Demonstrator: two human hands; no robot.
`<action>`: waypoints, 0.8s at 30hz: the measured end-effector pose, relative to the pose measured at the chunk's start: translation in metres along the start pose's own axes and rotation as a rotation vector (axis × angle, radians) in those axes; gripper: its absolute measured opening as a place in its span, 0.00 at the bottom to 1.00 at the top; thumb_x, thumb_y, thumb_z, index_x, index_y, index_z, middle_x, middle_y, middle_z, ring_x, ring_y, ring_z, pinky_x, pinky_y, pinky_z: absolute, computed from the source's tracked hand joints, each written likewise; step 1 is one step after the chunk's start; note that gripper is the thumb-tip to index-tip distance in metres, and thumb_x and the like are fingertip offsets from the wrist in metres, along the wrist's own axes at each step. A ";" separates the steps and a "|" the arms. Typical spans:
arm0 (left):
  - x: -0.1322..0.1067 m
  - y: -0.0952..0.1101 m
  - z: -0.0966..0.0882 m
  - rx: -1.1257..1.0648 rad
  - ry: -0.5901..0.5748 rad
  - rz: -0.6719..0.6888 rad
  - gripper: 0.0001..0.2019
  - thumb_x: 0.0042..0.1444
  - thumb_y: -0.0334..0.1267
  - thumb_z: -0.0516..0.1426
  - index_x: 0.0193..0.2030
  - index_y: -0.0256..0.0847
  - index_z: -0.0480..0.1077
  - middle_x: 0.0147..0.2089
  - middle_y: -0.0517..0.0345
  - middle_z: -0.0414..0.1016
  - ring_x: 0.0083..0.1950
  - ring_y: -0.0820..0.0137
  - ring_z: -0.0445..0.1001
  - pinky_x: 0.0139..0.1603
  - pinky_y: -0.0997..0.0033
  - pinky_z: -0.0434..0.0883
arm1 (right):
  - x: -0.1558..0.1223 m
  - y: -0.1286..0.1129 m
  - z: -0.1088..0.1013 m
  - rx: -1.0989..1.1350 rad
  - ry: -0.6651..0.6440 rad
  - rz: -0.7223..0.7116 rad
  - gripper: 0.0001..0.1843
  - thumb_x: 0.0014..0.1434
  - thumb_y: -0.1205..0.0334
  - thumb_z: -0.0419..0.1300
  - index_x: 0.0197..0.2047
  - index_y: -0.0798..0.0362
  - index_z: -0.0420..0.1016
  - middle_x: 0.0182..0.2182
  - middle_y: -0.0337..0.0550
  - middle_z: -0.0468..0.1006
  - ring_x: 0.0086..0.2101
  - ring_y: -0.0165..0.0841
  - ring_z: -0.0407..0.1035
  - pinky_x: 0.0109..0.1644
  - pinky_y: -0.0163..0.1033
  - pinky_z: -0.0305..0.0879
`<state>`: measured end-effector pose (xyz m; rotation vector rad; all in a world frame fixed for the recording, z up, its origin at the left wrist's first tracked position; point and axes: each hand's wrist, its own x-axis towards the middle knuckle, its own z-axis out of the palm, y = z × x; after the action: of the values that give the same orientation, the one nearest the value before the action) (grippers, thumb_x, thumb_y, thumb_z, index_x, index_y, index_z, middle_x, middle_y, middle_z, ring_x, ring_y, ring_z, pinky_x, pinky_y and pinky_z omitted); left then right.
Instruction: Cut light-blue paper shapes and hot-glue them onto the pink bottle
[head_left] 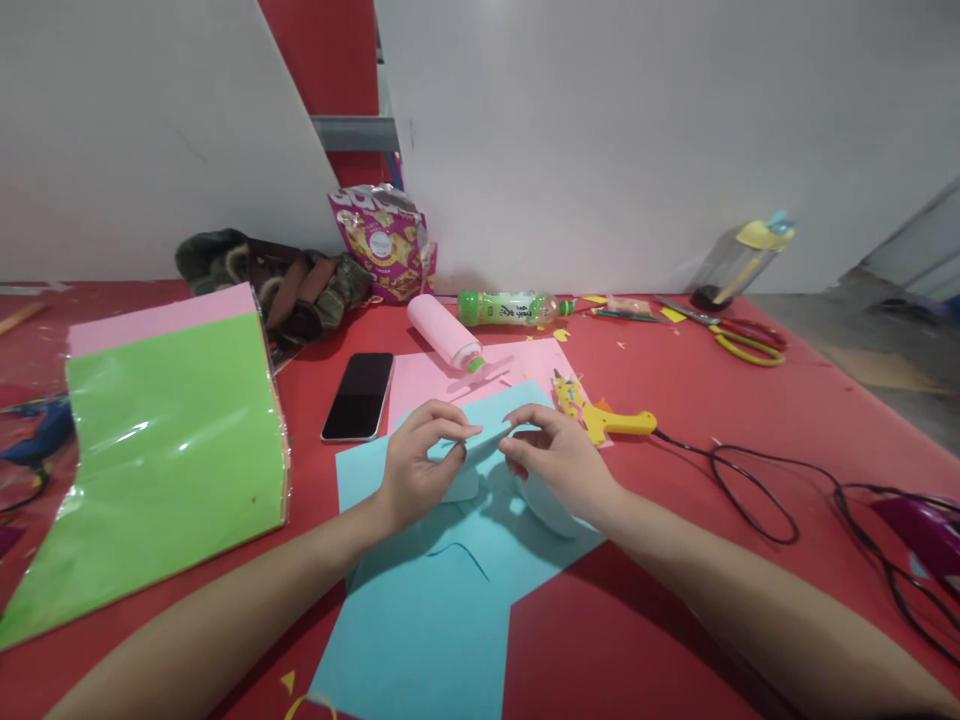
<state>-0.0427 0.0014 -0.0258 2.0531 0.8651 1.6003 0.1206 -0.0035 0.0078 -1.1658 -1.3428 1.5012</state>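
Over the light blue paper sheets (420, 640), my left hand (416, 470) pinches one end of a small blue paper piece (489, 438) between thumb and fingers. The other end of that piece reaches the thumb and forefinger of my right hand (559, 462), curled around it. Below my right hand lies a rounded blue paper piece (549, 508), partly hidden by the hand. A thin curled blue paper strip (466, 556) rests on the sheets. Just right of my right hand is a yellow glue gun (626, 423).
A pink-wrapped bottle (444, 332) lies on pink paper (409, 372) behind my hands. Around these are a phone (358, 396), green paper (172, 430) in plastic, a snack bag (386, 240), a green drink bottle (510, 308), scissors (750, 340) and a black cord (750, 462).
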 end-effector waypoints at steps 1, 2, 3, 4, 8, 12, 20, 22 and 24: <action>0.000 0.000 0.000 0.005 0.000 0.000 0.10 0.48 0.21 0.55 0.33 0.40 0.70 0.32 0.57 0.66 0.34 0.72 0.67 0.34 0.71 0.65 | 0.000 0.000 0.001 0.015 0.008 0.002 0.08 0.44 0.63 0.60 0.28 0.53 0.63 0.12 0.29 0.66 0.15 0.23 0.60 0.21 0.30 0.57; 0.000 0.000 0.000 0.008 0.002 -0.002 0.10 0.48 0.22 0.55 0.33 0.40 0.70 0.32 0.58 0.66 0.33 0.72 0.67 0.34 0.71 0.65 | 0.000 0.000 0.001 0.029 0.017 0.001 0.08 0.44 0.63 0.60 0.28 0.53 0.63 0.12 0.29 0.66 0.15 0.23 0.60 0.21 0.31 0.58; 0.000 0.001 0.000 0.010 0.002 -0.006 0.10 0.48 0.22 0.55 0.33 0.40 0.70 0.32 0.58 0.65 0.33 0.72 0.66 0.34 0.71 0.65 | 0.000 0.000 0.001 0.041 0.025 -0.003 0.08 0.44 0.63 0.60 0.27 0.53 0.64 0.12 0.29 0.66 0.16 0.23 0.61 0.22 0.31 0.58; 0.000 0.001 0.000 0.009 0.002 -0.013 0.10 0.48 0.22 0.55 0.33 0.40 0.70 0.32 0.58 0.65 0.33 0.72 0.66 0.34 0.71 0.65 | 0.000 0.000 0.001 0.051 0.033 -0.011 0.07 0.45 0.63 0.60 0.26 0.53 0.64 0.12 0.29 0.66 0.16 0.24 0.62 0.22 0.31 0.59; -0.001 0.002 0.001 -0.008 -0.003 -0.042 0.09 0.48 0.23 0.55 0.33 0.40 0.70 0.32 0.58 0.65 0.33 0.72 0.66 0.34 0.70 0.64 | -0.001 0.000 0.001 0.059 0.047 -0.039 0.06 0.46 0.64 0.59 0.24 0.53 0.64 0.12 0.30 0.67 0.17 0.24 0.63 0.23 0.31 0.60; -0.003 0.002 0.002 -0.051 -0.008 -0.066 0.10 0.49 0.23 0.54 0.33 0.41 0.69 0.32 0.58 0.65 0.33 0.72 0.66 0.34 0.70 0.64 | -0.001 -0.002 0.001 0.047 0.047 -0.036 0.06 0.47 0.64 0.59 0.24 0.53 0.63 0.12 0.30 0.67 0.17 0.24 0.63 0.23 0.31 0.60; -0.004 0.004 0.003 -0.033 0.000 -0.087 0.07 0.50 0.26 0.54 0.31 0.41 0.69 0.31 0.58 0.65 0.33 0.71 0.66 0.34 0.70 0.64 | -0.002 0.000 0.003 0.075 0.040 -0.032 0.07 0.47 0.63 0.58 0.24 0.53 0.62 0.12 0.30 0.67 0.17 0.24 0.63 0.23 0.31 0.61; -0.003 0.005 0.003 -0.030 -0.001 -0.084 0.06 0.51 0.27 0.53 0.31 0.41 0.69 0.31 0.57 0.65 0.33 0.71 0.66 0.34 0.70 0.65 | -0.002 0.000 0.003 0.075 0.039 -0.030 0.07 0.47 0.63 0.58 0.23 0.53 0.62 0.12 0.30 0.67 0.17 0.24 0.63 0.24 0.32 0.62; -0.003 0.006 0.003 -0.029 -0.001 -0.081 0.05 0.52 0.28 0.53 0.31 0.41 0.68 0.31 0.57 0.65 0.33 0.71 0.66 0.34 0.70 0.65 | -0.002 0.000 0.003 0.077 0.035 -0.031 0.08 0.47 0.63 0.59 0.23 0.53 0.62 0.13 0.30 0.67 0.17 0.24 0.63 0.24 0.32 0.62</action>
<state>-0.0394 -0.0048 -0.0251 1.9734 0.9083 1.5594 0.1181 -0.0062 0.0077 -1.1130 -1.2634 1.4911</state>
